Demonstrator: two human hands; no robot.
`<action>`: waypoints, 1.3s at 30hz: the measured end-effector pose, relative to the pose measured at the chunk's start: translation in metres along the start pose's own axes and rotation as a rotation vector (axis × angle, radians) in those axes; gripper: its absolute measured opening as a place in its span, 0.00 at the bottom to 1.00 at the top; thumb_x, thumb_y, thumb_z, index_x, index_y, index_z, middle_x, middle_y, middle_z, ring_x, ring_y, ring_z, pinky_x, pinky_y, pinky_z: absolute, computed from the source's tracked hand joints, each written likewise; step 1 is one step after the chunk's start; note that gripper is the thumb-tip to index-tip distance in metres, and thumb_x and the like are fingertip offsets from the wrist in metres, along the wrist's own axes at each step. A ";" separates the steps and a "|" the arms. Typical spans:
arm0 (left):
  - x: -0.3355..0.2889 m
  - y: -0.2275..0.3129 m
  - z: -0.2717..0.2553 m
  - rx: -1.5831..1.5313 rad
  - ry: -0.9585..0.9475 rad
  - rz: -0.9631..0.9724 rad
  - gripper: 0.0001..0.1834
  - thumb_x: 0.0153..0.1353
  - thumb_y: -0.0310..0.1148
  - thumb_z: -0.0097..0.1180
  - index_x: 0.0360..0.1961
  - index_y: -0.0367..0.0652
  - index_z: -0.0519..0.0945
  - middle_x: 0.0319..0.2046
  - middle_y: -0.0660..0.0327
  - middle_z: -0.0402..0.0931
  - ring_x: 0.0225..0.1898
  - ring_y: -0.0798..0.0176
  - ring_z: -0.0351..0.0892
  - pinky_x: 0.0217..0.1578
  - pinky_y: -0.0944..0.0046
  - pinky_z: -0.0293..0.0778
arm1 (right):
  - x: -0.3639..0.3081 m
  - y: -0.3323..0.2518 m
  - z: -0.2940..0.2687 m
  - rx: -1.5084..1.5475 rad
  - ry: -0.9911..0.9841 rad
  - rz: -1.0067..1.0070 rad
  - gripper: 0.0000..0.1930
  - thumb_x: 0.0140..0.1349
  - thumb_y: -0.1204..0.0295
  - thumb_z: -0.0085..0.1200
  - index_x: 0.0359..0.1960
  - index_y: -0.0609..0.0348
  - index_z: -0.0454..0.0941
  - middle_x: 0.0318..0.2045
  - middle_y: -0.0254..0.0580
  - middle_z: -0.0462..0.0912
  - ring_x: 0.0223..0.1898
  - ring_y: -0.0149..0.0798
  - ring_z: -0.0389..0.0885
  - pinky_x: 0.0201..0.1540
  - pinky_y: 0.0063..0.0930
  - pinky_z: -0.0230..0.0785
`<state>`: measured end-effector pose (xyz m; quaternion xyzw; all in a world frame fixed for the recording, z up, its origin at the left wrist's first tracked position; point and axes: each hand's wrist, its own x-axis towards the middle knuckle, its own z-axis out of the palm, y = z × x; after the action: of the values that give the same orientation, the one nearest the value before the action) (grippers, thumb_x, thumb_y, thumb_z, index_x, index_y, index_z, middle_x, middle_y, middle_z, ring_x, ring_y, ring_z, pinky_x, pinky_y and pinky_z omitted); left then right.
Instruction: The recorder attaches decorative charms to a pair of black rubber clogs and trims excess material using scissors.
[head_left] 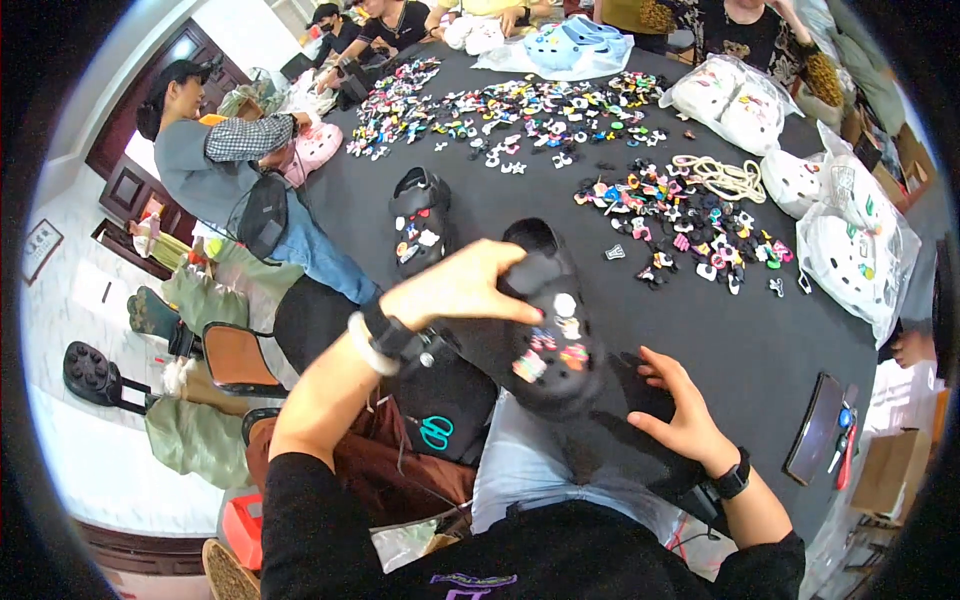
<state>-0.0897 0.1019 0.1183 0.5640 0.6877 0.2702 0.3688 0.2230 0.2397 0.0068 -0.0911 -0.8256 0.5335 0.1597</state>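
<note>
A black clog (550, 290) with several colourful charms on its upper is in front of me, toe toward my body and slightly blurred. My left hand (465, 285) grips its left side, the thumb near the charms and the other fingers by the heel strap. To the right of the clog, my right hand (685, 415) is open with fingers apart and nothing in it. A second black clog (420, 255), also decorated with charms, rests on the dark table (480, 190) beyond my left wrist.
Loose charms (690, 225) lie in piles, with a cream cord (718, 178) beside them. White clogs in clear bags (850, 250) line the right edge, near a phone (815, 428). Teal scissors (436, 432) lie at lower left. A co-worker (215, 165) handles a pink clog (317, 147).
</note>
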 end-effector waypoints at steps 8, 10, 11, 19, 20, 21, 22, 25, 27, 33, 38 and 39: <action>0.031 -0.044 -0.108 0.096 0.022 -0.108 0.20 0.51 0.26 0.69 0.45 0.35 0.77 0.35 0.66 0.81 0.36 0.74 0.76 0.41 0.70 0.73 | 0.001 -0.002 -0.001 0.012 -0.002 -0.012 0.41 0.51 0.69 0.68 0.66 0.57 0.61 0.58 0.49 0.69 0.55 0.44 0.74 0.57 0.35 0.68; 0.035 -0.059 -0.115 0.046 0.053 -0.200 0.19 0.53 0.27 0.68 0.44 0.33 0.77 0.35 0.63 0.82 0.35 0.72 0.78 0.39 0.70 0.75 | 0.001 -0.004 -0.002 0.009 -0.009 -0.019 0.40 0.51 0.69 0.68 0.66 0.57 0.61 0.58 0.49 0.69 0.55 0.44 0.74 0.57 0.35 0.68; 0.036 -0.064 -0.117 -0.008 0.031 -0.176 0.21 0.53 0.28 0.69 0.46 0.32 0.76 0.38 0.62 0.82 0.40 0.71 0.79 0.44 0.69 0.74 | 0.002 -0.004 -0.002 0.007 -0.004 -0.020 0.40 0.51 0.69 0.68 0.66 0.57 0.61 0.58 0.49 0.69 0.55 0.44 0.74 0.57 0.35 0.68; 0.025 -0.077 -0.152 0.062 0.352 -0.070 0.27 0.64 0.40 0.58 0.61 0.39 0.68 0.56 0.55 0.70 0.57 0.65 0.68 0.60 0.64 0.63 | 0.000 -0.003 -0.003 -0.017 -0.019 -0.008 0.39 0.51 0.69 0.68 0.65 0.59 0.62 0.54 0.49 0.72 0.53 0.43 0.75 0.56 0.34 0.69; 0.019 -0.083 -0.164 0.180 0.451 -0.183 0.27 0.69 0.48 0.50 0.61 0.39 0.68 0.55 0.56 0.71 0.59 0.65 0.67 0.61 0.64 0.61 | 0.001 -0.004 -0.002 -0.014 -0.024 -0.009 0.39 0.51 0.69 0.68 0.65 0.59 0.62 0.54 0.49 0.72 0.53 0.43 0.75 0.56 0.34 0.69; 0.012 -0.091 -0.177 0.250 0.415 -0.263 0.29 0.70 0.51 0.46 0.61 0.39 0.68 0.54 0.57 0.71 0.59 0.64 0.67 0.62 0.64 0.59 | 0.002 -0.005 -0.001 -0.024 -0.025 -0.021 0.39 0.51 0.69 0.68 0.65 0.59 0.63 0.54 0.49 0.72 0.52 0.44 0.76 0.56 0.34 0.69; 0.003 -0.100 -0.183 0.192 0.358 -0.375 0.29 0.70 0.51 0.46 0.62 0.39 0.68 0.55 0.58 0.71 0.59 0.65 0.66 0.62 0.64 0.59 | 0.003 -0.006 0.000 -0.033 -0.026 -0.033 0.39 0.51 0.69 0.68 0.65 0.60 0.63 0.54 0.49 0.73 0.52 0.44 0.76 0.55 0.34 0.69; -0.004 -0.122 -0.174 0.082 0.312 -0.317 0.31 0.69 0.52 0.47 0.66 0.42 0.65 0.58 0.61 0.70 0.58 0.65 0.67 0.61 0.64 0.60 | 0.005 -0.006 0.000 -0.018 -0.023 -0.032 0.39 0.50 0.69 0.68 0.64 0.60 0.63 0.53 0.49 0.73 0.52 0.44 0.76 0.55 0.34 0.69; 0.005 -0.113 -0.155 0.066 0.227 -0.277 0.32 0.65 0.48 0.55 0.66 0.45 0.67 0.58 0.62 0.70 0.54 0.68 0.67 0.58 0.65 0.61 | 0.004 -0.002 -0.002 -0.026 -0.015 -0.022 0.39 0.50 0.70 0.68 0.64 0.60 0.63 0.53 0.49 0.73 0.51 0.43 0.76 0.55 0.34 0.69; 0.017 -0.095 -0.144 0.076 0.085 -0.380 0.33 0.61 0.42 0.61 0.64 0.40 0.68 0.57 0.61 0.70 0.56 0.68 0.65 0.60 0.67 0.59 | 0.004 -0.003 -0.003 -0.039 -0.010 -0.032 0.38 0.51 0.70 0.68 0.64 0.59 0.64 0.53 0.48 0.74 0.51 0.43 0.76 0.55 0.34 0.70; 0.021 -0.110 -0.160 0.112 -0.045 -0.410 0.32 0.59 0.42 0.63 0.59 0.36 0.70 0.56 0.61 0.71 0.57 0.67 0.67 0.59 0.65 0.62 | 0.003 -0.009 -0.001 -0.077 -0.041 -0.052 0.36 0.51 0.69 0.67 0.63 0.58 0.66 0.53 0.48 0.74 0.51 0.44 0.76 0.54 0.34 0.70; 0.023 -0.114 -0.166 0.160 -0.118 -0.504 0.31 0.59 0.43 0.63 0.58 0.35 0.71 0.57 0.60 0.71 0.57 0.67 0.67 0.59 0.65 0.62 | 0.004 -0.010 0.001 -0.088 -0.048 -0.066 0.35 0.51 0.69 0.67 0.62 0.57 0.67 0.53 0.47 0.74 0.51 0.44 0.76 0.54 0.34 0.70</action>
<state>-0.2919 0.1068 0.1206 0.4173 0.8027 0.0812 0.4182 0.2191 0.2362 0.0164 -0.0579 -0.8544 0.4931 0.1533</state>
